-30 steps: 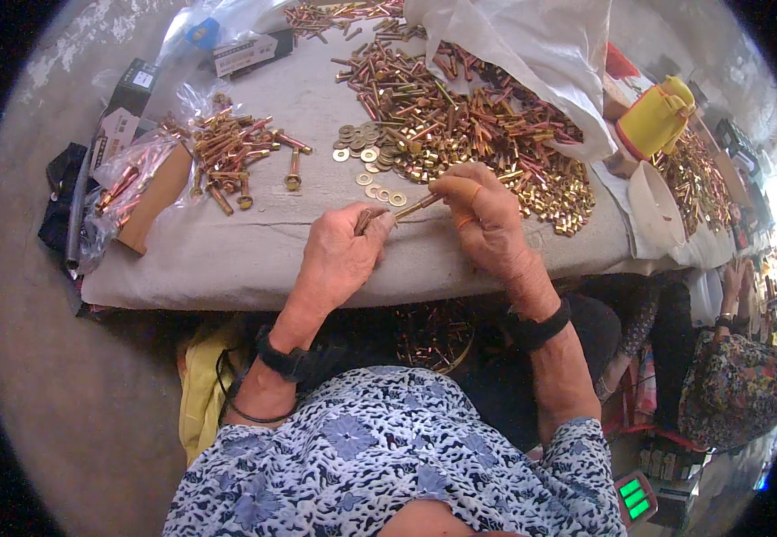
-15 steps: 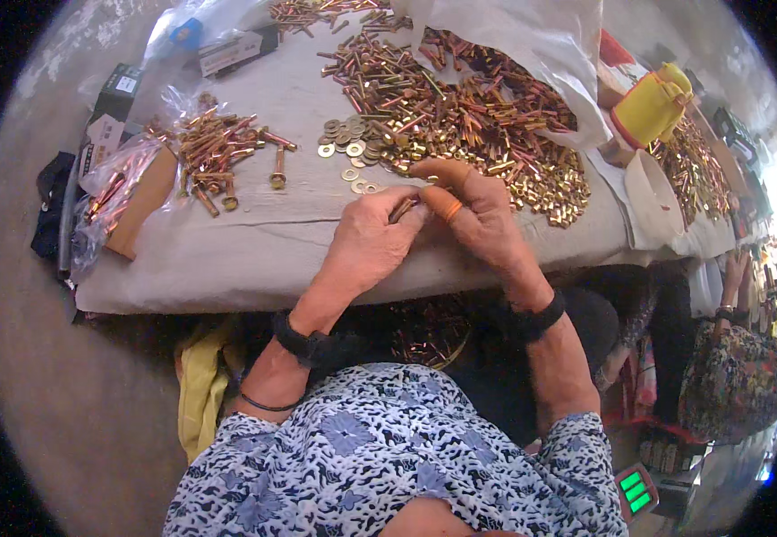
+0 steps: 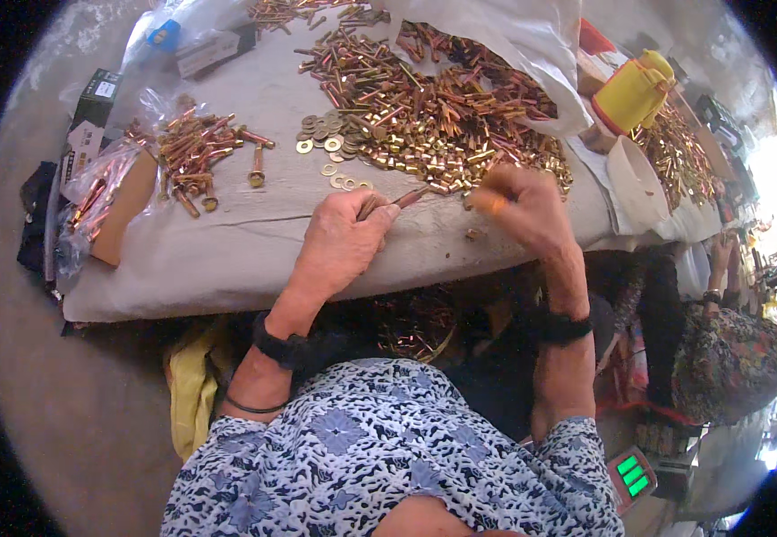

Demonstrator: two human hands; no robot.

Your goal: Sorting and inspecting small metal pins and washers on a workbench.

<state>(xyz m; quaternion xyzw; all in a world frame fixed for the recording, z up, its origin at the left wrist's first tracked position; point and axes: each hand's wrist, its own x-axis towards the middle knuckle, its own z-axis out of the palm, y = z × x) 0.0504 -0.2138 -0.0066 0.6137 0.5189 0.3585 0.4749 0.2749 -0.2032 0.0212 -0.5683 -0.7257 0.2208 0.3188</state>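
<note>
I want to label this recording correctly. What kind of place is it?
Probably a small workshop for sorting or assembling hardware by hand. A large heap of brass-coloured bolts and washers covers the cloth-covered table, and the left hand holds one bolt.

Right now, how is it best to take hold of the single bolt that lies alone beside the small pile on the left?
Probably grip the single bolt by its bare shank, coming from above with fingers closing from its left and right. It lies flat on the grey cloth, apart from the small pile, so both long sides are free.

Cloth-covered table [image 3: 254, 251] bears bolts [image 3: 424, 116], washers [image 3: 330, 143].
</note>
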